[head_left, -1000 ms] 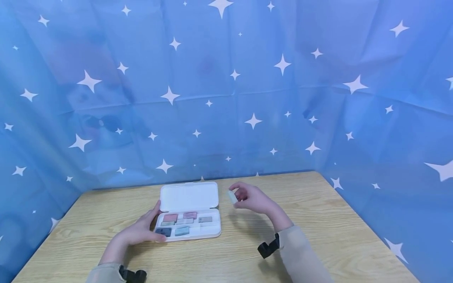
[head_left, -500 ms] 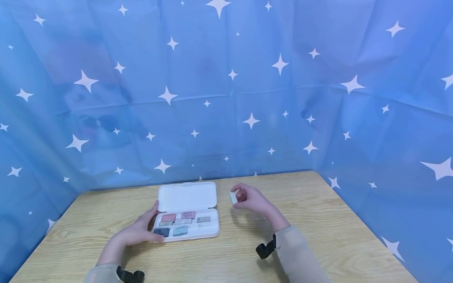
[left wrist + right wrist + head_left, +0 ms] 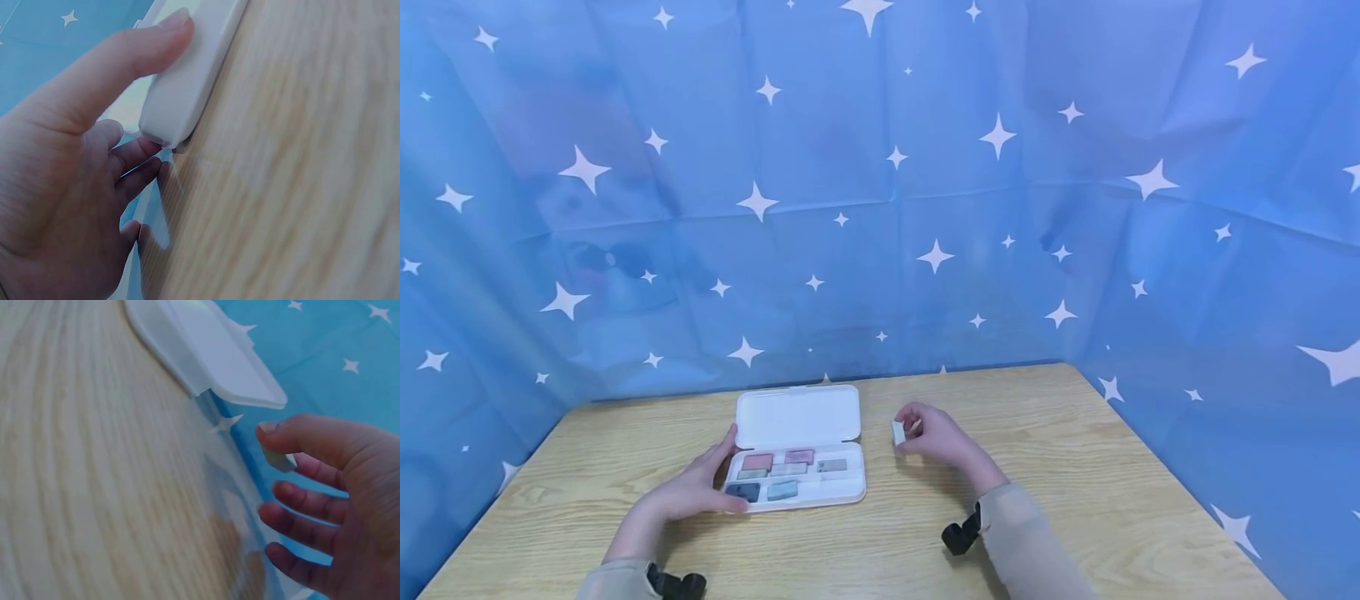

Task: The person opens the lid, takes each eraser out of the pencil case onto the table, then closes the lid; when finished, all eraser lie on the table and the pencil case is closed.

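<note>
A white hinged case (image 3: 850, 492) lies on the table with its lid (image 3: 799, 418) folded back. Inside it are several small flat blocks: a pink block (image 3: 757, 462), a purple block (image 3: 800, 456), a dark block (image 3: 743, 492), a light blue block (image 3: 782, 490) and greyish ones. My left hand (image 3: 688, 490) holds the case's left end, thumb at the near corner and fingers along the side. To the right of the case, my right hand (image 3: 936, 435) pinches a small pale block (image 3: 279, 460) between thumb and index finger; the other fingers are spread loosely in the right wrist view.
The wooden table (image 3: 880, 550) carries the case. A blue curtain with white stars (image 3: 880, 208) hangs behind and at both sides of the table. Black wrist cameras (image 3: 961, 536) sit at both sleeves.
My right hand has moved slightly right and nearer with the pale block, which now stands more upright. My left hand stays on the case.
</note>
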`<state>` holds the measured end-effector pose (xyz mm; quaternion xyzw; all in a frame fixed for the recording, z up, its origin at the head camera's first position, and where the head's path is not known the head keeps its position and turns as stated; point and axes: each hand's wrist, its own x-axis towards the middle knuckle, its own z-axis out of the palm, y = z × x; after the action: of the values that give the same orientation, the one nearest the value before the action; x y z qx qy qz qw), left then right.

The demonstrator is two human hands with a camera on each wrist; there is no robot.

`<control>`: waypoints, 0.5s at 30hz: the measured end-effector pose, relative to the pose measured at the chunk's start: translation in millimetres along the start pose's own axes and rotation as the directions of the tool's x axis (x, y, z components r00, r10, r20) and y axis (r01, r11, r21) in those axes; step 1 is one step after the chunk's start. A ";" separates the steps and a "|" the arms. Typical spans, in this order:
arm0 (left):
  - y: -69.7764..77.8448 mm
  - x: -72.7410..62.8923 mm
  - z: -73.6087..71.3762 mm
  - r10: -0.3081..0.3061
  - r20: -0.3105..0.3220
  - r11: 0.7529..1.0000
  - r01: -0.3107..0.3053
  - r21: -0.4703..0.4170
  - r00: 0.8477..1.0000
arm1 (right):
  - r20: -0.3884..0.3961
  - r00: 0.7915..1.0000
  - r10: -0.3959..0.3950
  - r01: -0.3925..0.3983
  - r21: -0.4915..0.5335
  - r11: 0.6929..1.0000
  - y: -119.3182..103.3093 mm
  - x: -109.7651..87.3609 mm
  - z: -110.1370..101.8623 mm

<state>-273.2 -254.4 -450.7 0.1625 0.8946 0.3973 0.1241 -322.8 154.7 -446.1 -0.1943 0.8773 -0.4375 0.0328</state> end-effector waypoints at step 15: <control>1.1 -1.0 1.3 0.018 -0.001 1.000 -0.017 0.001 1.000 | -0.005 0.999 0.034 -0.034 -0.099 0.994 5.0 1.5 10.8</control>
<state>-271.7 -253.3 -450.7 0.1702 0.8935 0.3979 0.1201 -323.2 148.7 -456.5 -0.1800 0.9013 -0.3931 0.0292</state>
